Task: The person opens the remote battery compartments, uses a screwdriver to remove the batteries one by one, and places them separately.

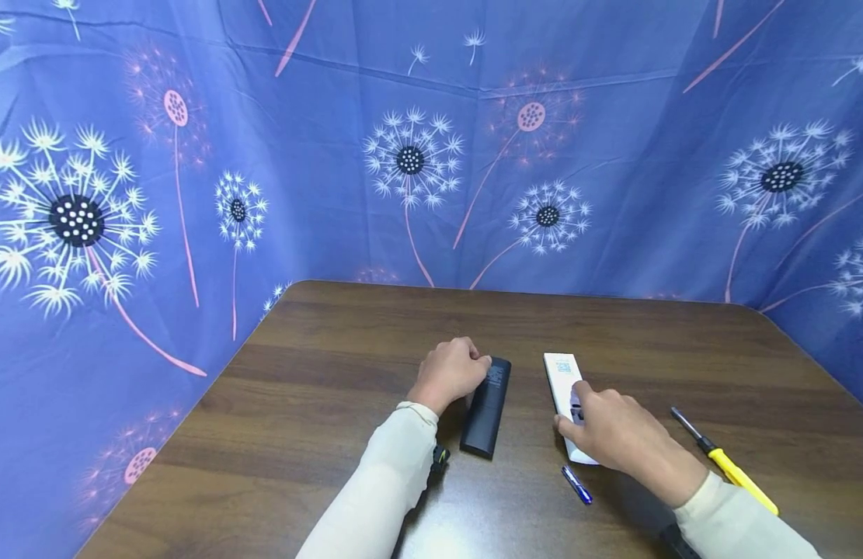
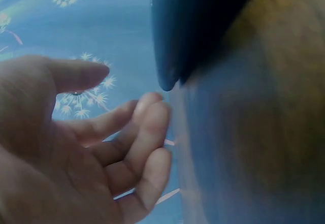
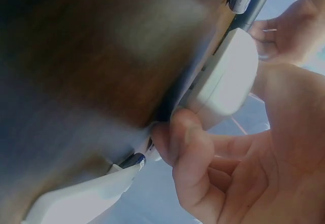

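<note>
A dark remote control point(image 1: 485, 407) lies face down, with small print near its far end. My left hand point(image 1: 450, 371) is at its left side, thumb by the far edge. In the left wrist view this hand's fingers point(image 2: 147, 127) are loosely bent, apart from the remote. A white remote control point(image 1: 561, 366) with a printed code lies to the right. My right hand point(image 1: 616, 431) grips it near the middle, with thumb and forefinger curled at an opening in its back. In the right wrist view a blue-ended piece point(image 3: 134, 159) shows there; the fingertips hide the rest.
A blue battery point(image 1: 576, 485) lies on the wooden table point(image 1: 319, 373) just in front of the white remote. Farther right is a screwdriver point(image 1: 742, 477) with a yellow handle. A blue dandelion-print cloth point(image 1: 319, 171) hangs behind the table and along its sides.
</note>
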Available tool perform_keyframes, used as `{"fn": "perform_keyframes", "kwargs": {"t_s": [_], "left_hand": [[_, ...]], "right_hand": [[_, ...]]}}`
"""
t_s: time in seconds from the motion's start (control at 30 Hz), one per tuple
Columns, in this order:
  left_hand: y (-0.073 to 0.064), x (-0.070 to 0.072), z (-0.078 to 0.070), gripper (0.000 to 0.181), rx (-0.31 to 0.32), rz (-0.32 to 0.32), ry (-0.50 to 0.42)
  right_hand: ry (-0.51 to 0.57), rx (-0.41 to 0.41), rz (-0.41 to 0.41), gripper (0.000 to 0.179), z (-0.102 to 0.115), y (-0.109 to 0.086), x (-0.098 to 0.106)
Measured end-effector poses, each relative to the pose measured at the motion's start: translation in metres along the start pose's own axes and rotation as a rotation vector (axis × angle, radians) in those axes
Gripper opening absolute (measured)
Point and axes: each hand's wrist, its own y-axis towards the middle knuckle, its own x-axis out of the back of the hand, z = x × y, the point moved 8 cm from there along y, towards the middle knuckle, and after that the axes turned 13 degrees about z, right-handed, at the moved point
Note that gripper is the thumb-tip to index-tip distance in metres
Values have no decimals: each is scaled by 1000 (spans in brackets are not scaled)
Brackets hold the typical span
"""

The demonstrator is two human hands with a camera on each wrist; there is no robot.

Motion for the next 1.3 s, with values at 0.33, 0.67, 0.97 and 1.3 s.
{"fn": "perform_keyframes", "kwargs": {"t_s": [0.33, 0.67, 0.97, 1.3], "left_hand": [[-2, -18, 4, 54, 65, 104, 59], [-5, -25, -6, 58, 80, 131, 197], [-7, -33, -13, 58, 83, 127, 346], [-6, -33, -12, 51, 85, 131, 271]], "right_hand": [[-31, 20, 3, 58, 2, -2, -1], [-130, 2, -83, 55, 8, -8, 7], [-156, -6, -160, 47, 13, -13, 14], [-158, 84, -311, 33, 32, -21, 24]]}}
